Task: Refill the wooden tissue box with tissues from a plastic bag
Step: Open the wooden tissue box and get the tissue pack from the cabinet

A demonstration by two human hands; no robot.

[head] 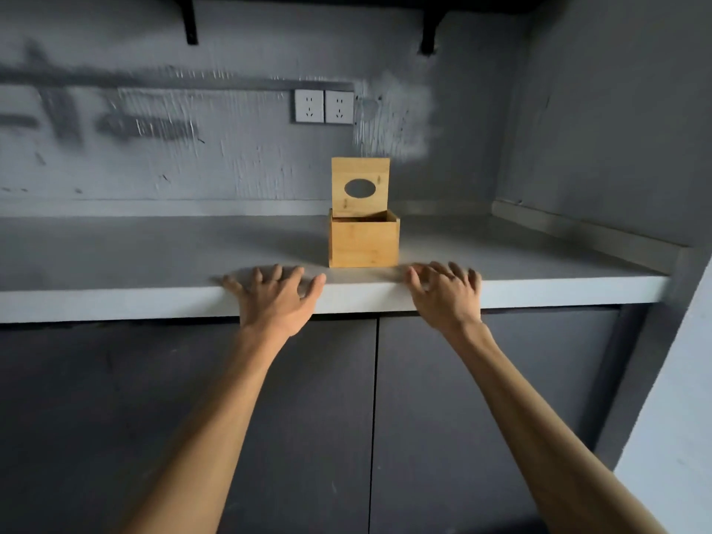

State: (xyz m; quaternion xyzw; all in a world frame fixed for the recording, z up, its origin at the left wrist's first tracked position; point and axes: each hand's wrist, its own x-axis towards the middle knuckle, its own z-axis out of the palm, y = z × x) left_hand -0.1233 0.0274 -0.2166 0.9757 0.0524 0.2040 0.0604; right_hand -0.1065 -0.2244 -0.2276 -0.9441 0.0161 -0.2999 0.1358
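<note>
A square wooden tissue box [363, 244] stands near the front edge of the grey countertop [154, 248]. Its hinged lid [360, 186], with an oval hole in it, is raised upright at the back. I cannot see into the box from here. My left hand [275, 298] rests on the counter's front edge, to the left of the box, fingers spread, holding nothing. My right hand [447, 294] lies on the edge just right of the box, fingers apart and empty. No plastic bag or tissues are in view.
Two white wall sockets [323, 106] sit on the grey wall behind the box. Dark cabinet doors [346, 418] close the space under the counter. A side wall [616, 129] bounds the counter on the right, and black shelf brackets [190, 21] hang above.
</note>
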